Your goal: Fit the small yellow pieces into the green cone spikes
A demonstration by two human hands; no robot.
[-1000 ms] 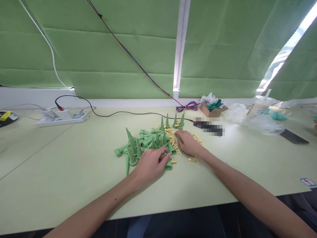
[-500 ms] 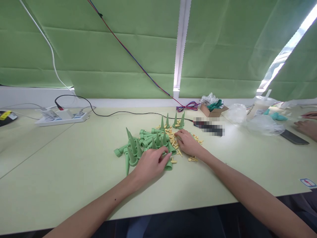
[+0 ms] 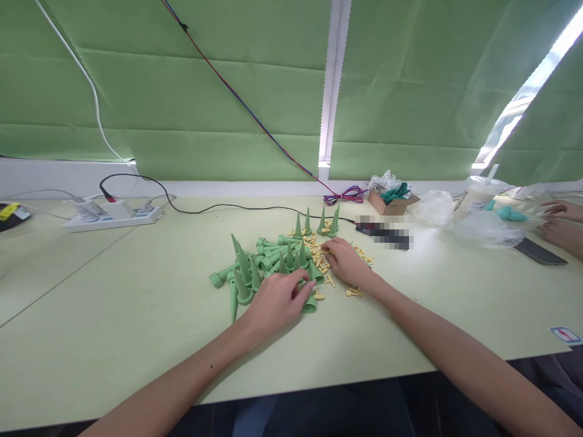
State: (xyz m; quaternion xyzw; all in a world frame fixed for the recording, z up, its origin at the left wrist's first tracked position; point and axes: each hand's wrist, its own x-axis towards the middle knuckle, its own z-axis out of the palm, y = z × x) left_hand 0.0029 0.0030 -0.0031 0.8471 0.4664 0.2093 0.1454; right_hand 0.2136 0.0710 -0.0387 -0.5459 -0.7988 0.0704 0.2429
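Note:
My left hand (image 3: 283, 298) rests over the near side of a heap of green plastic cones (image 3: 244, 270). Its fingers are loosely bent, with a gap between thumb and forefinger and nothing visible between them. Some cones stand point up and others lie on their sides, partly hidden by this hand. To the right of the cones, my right hand (image 3: 345, 261) reaches into a pile of small yellow plastic pieces (image 3: 320, 262). Its fingers are closed together at the tips on a yellow piece, largely hidden by the hand. A few loose yellow pieces (image 3: 354, 292) lie nearer me.
Behind the pile sits a dark, blurred-out device (image 3: 382, 233) on a black cable. A small cardboard box (image 3: 394, 206), a drink cup (image 3: 476, 197) and a dark phone (image 3: 540, 251) are to the right, near another person's hands (image 3: 562, 227). A power strip (image 3: 113, 217) lies left.
My hands and the cones look almost unchanged. At the far right, the other person's hands have shifted slightly, and the fingers of one now stretch further left.

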